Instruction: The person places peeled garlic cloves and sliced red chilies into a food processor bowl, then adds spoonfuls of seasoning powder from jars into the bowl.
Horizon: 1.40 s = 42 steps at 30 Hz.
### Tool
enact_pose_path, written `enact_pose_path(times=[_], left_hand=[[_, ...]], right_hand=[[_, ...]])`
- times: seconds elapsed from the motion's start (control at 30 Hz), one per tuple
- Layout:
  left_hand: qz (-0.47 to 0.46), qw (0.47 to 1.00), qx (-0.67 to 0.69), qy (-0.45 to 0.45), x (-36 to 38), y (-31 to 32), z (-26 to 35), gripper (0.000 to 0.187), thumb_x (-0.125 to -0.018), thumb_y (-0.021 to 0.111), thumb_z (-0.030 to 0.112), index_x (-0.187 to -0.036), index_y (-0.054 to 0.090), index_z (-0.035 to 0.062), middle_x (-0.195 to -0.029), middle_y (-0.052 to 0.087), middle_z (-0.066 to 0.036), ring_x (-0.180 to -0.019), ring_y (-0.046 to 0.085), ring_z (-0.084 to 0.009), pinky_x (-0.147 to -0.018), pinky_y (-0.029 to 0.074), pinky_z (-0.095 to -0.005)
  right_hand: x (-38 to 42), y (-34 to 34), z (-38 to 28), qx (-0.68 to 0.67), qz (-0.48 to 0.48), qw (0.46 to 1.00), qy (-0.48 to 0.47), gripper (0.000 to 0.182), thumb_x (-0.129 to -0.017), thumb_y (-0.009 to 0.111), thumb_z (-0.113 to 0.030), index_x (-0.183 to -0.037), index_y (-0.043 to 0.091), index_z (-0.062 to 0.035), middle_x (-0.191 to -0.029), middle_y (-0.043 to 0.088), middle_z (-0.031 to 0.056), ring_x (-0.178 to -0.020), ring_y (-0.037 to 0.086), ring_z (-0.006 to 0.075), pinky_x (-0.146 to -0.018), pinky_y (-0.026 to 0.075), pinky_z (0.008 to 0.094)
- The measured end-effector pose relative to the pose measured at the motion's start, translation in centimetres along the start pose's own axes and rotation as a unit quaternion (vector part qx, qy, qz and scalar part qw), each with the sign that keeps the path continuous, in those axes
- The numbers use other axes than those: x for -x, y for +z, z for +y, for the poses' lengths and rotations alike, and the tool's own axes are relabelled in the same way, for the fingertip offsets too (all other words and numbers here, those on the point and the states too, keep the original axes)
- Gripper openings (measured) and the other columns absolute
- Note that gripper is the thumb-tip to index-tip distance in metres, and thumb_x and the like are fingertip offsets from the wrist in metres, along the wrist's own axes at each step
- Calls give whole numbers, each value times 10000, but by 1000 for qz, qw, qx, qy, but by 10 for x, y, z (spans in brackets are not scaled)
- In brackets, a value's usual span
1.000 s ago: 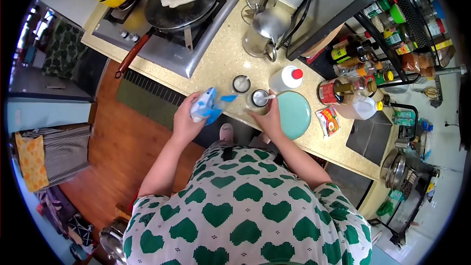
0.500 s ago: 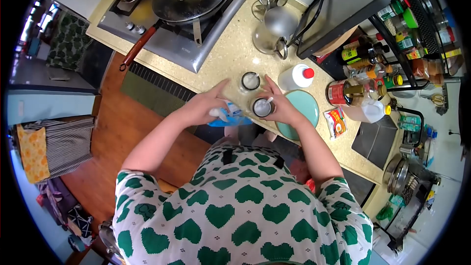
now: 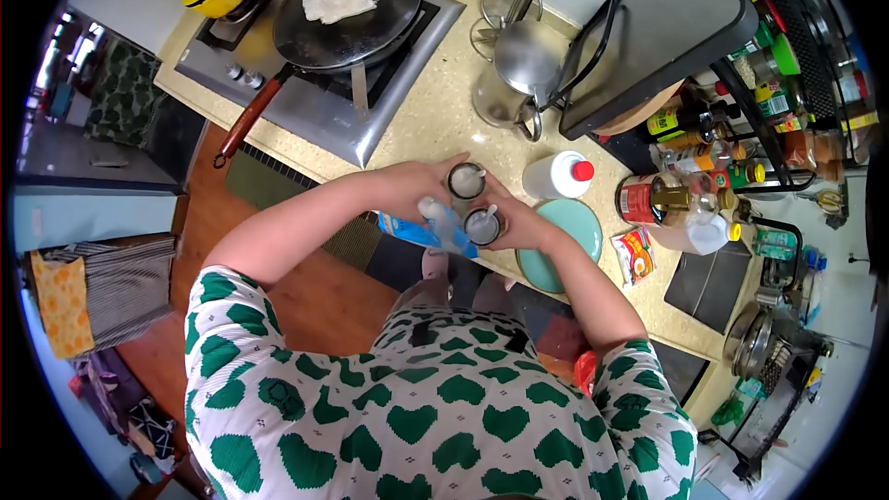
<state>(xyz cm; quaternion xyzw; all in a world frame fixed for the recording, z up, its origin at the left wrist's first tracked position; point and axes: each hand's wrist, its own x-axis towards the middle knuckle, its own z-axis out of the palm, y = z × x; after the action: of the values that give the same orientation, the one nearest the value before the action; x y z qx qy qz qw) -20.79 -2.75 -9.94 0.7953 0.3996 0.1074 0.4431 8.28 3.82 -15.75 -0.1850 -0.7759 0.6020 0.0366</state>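
Two small round jars with pale contents and a light spoon handle in each stand close together by the counter's front edge. My left hand (image 3: 428,174) reaches past the far jar (image 3: 466,181), its fingers curled against that jar's back-left side. The near jar (image 3: 483,226) is in the grasp of my right hand (image 3: 515,220), with fingers also stretching up along the far jar's right side. Below my left wrist, a blue-and-white plastic packet (image 3: 417,231) lies at the counter edge, its crumpled clear end beside the near jar.
A teal plate (image 3: 565,245), a white bottle with a red cap (image 3: 558,174) and a red packet (image 3: 634,256) are on the right. A lidded pan (image 3: 347,32) sits on the stove, a cloth on its lid. Steel pitcher (image 3: 509,93) behind; several bottles line the right.
My left hand has left the blue packet and moved to the far jar. My right hand and the near jar have shifted slightly left, and the packet lies flatter. The view has tilted.
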Motion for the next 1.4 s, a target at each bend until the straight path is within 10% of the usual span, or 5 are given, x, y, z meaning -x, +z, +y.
enact_pose_path(times=[0.67,1.0,1.4], left_hand=[[130,990,0,-63,41,9,74,254,-725,777,52,-953,792,162,-1639,351,-186,-1079,693,-379,-910,561,-404],[292,941,-58,-162,86,71,241,306,-703,741,24,-952,797,193,-1633,347,-214,-909,724,-375,-796,583,-426],[457,755,-80,-463,75,289,539,283,-724,769,95,-953,808,257,-1628,346,-231,-964,725,-370,-862,591,-451]], right_hand=[[2,-4,-57,-31,-21,998,-59,729,-587,941,-95,-1252,643,-92,-1725,94,251,-1602,159,369,-1239,284,413],[50,-7,-140,14,-159,975,-152,702,-536,938,-61,-1174,649,-118,-1744,93,193,-1592,221,333,-1214,334,425],[193,75,-232,10,-465,830,-308,659,-562,923,-130,-1171,672,-107,-1729,115,237,-1590,195,406,-1232,297,449]])
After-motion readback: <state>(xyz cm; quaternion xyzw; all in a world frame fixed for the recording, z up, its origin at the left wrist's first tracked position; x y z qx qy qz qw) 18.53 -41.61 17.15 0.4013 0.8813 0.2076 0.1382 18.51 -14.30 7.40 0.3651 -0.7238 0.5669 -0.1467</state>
